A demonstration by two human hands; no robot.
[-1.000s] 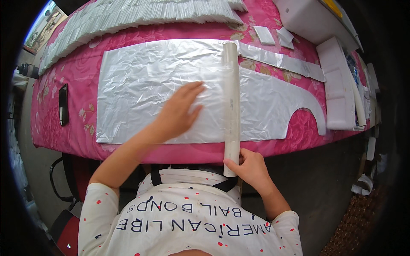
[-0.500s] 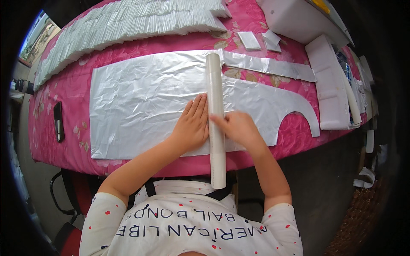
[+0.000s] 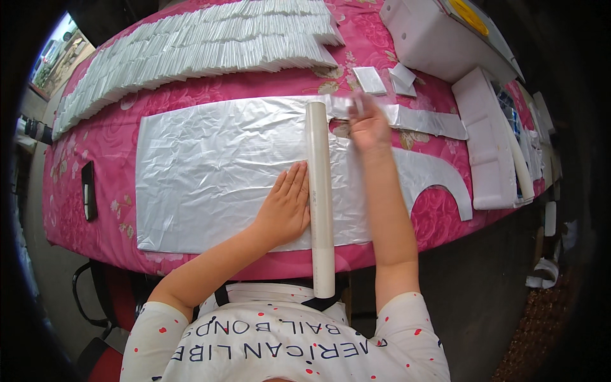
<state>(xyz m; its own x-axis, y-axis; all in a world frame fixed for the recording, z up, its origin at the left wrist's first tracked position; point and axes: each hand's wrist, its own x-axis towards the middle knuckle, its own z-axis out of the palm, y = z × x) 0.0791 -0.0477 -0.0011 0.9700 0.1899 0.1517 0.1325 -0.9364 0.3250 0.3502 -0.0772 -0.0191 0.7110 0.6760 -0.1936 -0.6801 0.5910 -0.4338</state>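
Note:
A large silvery plastic sheet lies flat on the pink flowered table cover. Across it, pointing away from me, lies a long white tube whose near end overhangs the table edge. My left hand rests flat on the sheet, fingers straight and touching the tube's left side. My right hand is stretched to the sheet's far edge, right of the tube's far end. It is blurred, and its fingers pinch the left end of a narrow plastic strip.
A long row of folded white plastic pieces runs along the far side. Two small folded pieces lie beyond my right hand. White foam boxes stand at the right. A dark phone lies at the left edge.
The tube has rolled left across the sheet. My right hand left the tube's near end and reached to the far edge. My left hand stays flat beside the tube.

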